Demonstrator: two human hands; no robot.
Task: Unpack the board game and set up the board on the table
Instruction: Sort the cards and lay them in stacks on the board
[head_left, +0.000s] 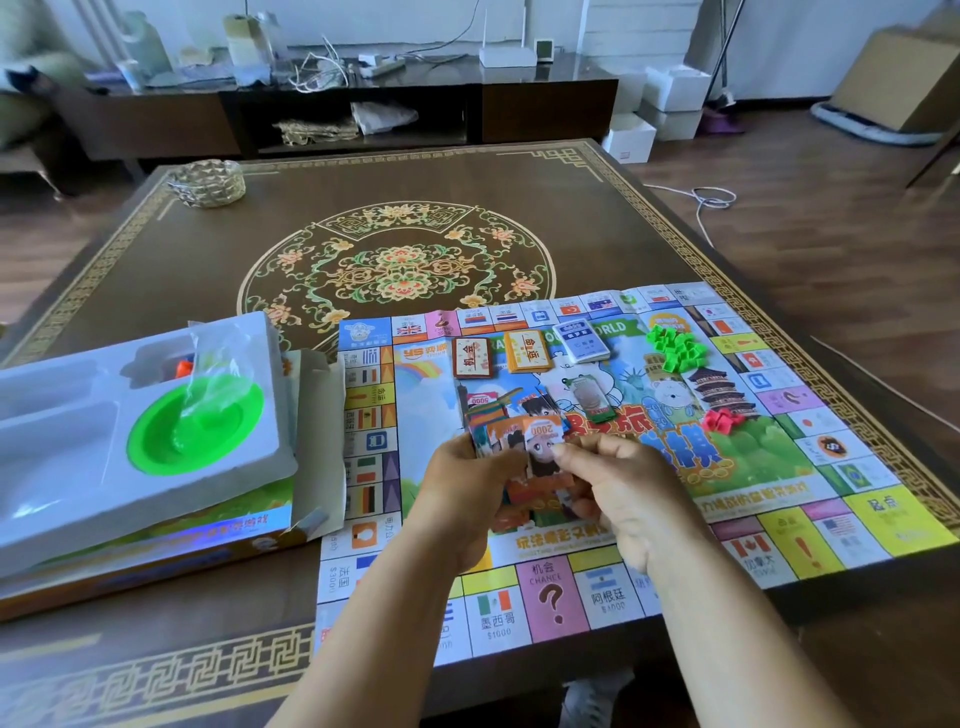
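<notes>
The colourful paper game board (779, 525) lies unfolded on the right half of the table. My left hand (462, 499) grips a fanned stack of play money notes (511, 434) above the board's middle. My right hand (618, 488) pinches the top note, marked 2000, at its lower edge. On the board lie a brown card deck (471, 357), an orange card deck (529, 351), a blue-white card deck (581, 340), a green-edged card pack (595, 400), a pile of green houses (675, 347) and a few red pieces (722, 420).
The open game box (156, 545) sits at the left with its white plastic insert tray (67, 447), holding a green bowl (195, 428) and a clear bag. A gold woven dish (208, 183) stands at the table's far left corner. A low cabinet lies beyond.
</notes>
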